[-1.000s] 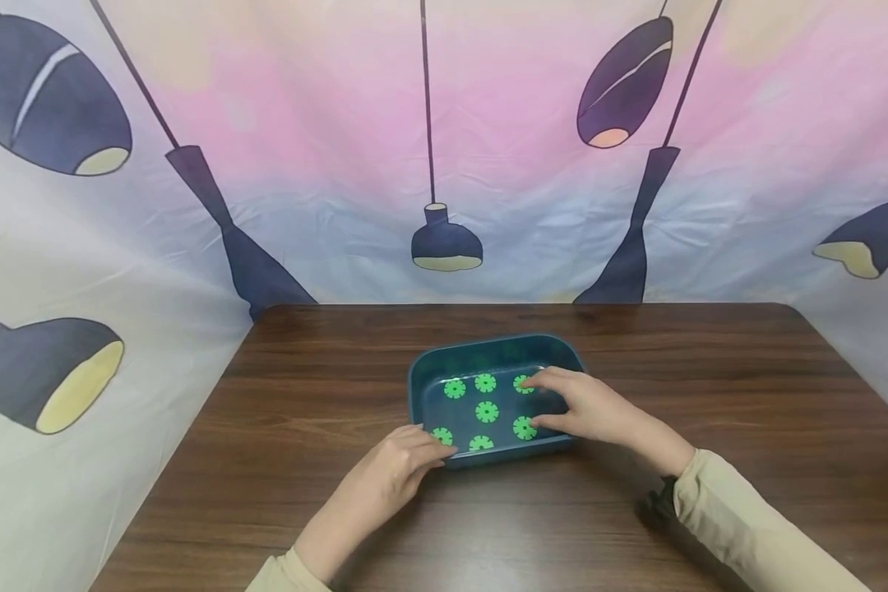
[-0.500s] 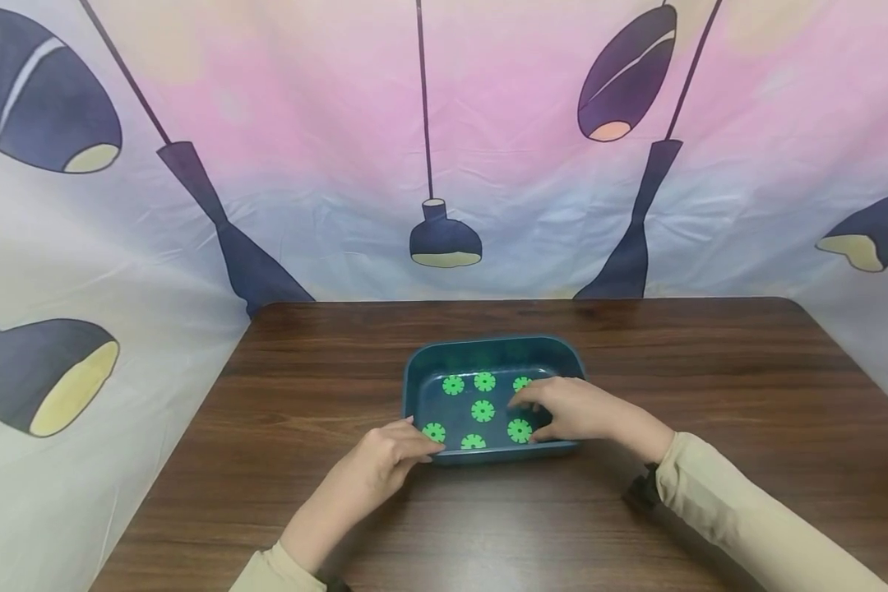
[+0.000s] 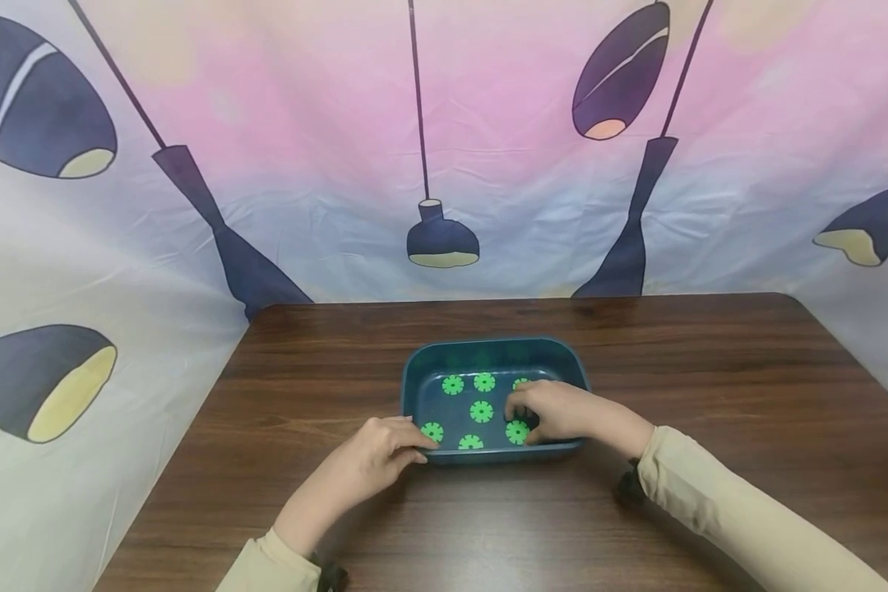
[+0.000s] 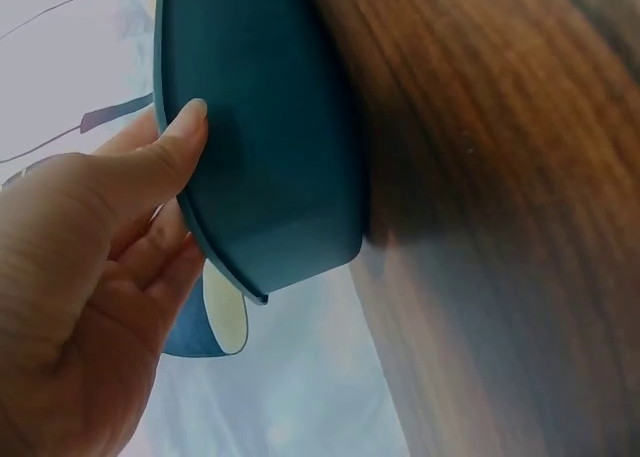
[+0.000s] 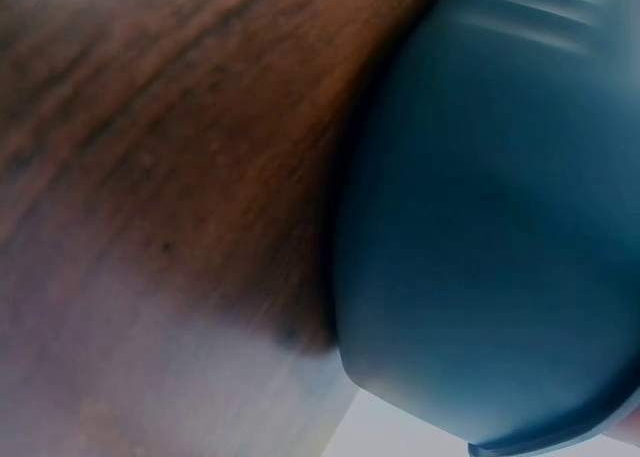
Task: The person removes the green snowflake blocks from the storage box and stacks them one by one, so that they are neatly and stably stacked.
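Observation:
A dark teal rectangular tray (image 3: 444,349) lies on the wooden table, with several green flower-shaped discs (image 3: 481,412) spread over its floor. My left hand (image 3: 381,452) grips the near left corner of the tray. In the left wrist view its thumb presses the outer wall while the other fingers go over the rim to the inside. My right hand (image 3: 558,409) reaches over the tray's right end, fingers curled down to the floor beside a near right green disc (image 3: 516,432). A dark patch shows between its thumb and fingers; I cannot tell whether it holds anything.
The dark wood-grained table (image 3: 326,362) extends around the tray on all sides. Behind it hangs a pastel cloth (image 3: 518,181) printed with dark lamps. Both forearms wear light sleeves (image 3: 718,485), with dark bands at the wrists.
My right hand has lowered into the tray and its fingers have curled in toward the thumb. My left hand stays at the corner, and the tray has shifted slightly left in view.

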The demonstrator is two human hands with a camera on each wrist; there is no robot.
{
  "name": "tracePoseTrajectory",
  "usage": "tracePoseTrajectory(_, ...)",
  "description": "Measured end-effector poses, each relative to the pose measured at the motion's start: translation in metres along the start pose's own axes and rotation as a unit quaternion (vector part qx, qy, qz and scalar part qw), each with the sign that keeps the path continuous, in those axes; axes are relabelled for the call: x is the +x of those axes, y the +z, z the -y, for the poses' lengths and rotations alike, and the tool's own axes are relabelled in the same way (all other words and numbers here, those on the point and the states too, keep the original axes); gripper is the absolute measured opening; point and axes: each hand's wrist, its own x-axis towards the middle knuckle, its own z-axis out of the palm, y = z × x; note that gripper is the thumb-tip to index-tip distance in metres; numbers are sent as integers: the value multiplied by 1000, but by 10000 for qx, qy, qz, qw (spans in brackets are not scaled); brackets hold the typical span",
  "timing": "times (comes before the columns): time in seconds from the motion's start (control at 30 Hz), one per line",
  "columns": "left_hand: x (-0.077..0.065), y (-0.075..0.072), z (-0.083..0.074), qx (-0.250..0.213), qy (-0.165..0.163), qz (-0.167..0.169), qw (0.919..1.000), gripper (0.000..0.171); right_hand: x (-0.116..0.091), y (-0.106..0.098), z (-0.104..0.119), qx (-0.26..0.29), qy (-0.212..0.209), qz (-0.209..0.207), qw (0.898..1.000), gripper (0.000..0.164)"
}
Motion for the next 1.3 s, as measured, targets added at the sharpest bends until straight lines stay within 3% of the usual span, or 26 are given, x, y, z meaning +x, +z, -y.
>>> tracePoseTrajectory(0.17,1,-3,-2,-318,-467,325,9979,14,0,-1,-1,179,-35,12,9998,27)
tracePoseTrajectory(0.3,4,-2,-2,-592,-698,99,9958,14,0,-2,0,197,-21,23,9998,26)
tracePoseTrajectory(0.47,12,4,0,-12,-546,-394,9977,10,0,-2,0,69,-16,73,9999,25)
tracePoseTrajectory(0.6,16,7,5,377,-906,-559,9936,15,1,-1,0,103,-4,97,9999,24)
tracePoseTrajectory(0.73,17,8,11,425,-1280,-572,9892,20,1,0,0,268,-45,105,9996,26)
tracePoseTrajectory(0.87,15,8,17,422,-1236,-554,9899,21,3,1,-1,418,-148,134,9989,27)
tracePoseTrajectory(1.0,15,8,21,281,-1279,-853,9877,24,3,2,-1,561,-176,184,9981,26)
tracePoseTrajectory(1.1,19,9,21,137,-1750,-1178,9774,39,2,2,-2,660,-158,208,9975,26)
tracePoseTrajectory(1.2,25,9,19,-52,-2572,-1275,9579,55,1,2,-2,697,-181,194,9972,25)
tracePoseTrajectory(1.3,32,8,18,-341,-3236,-1198,9380,59,1,2,-2,625,-335,114,9974,25)
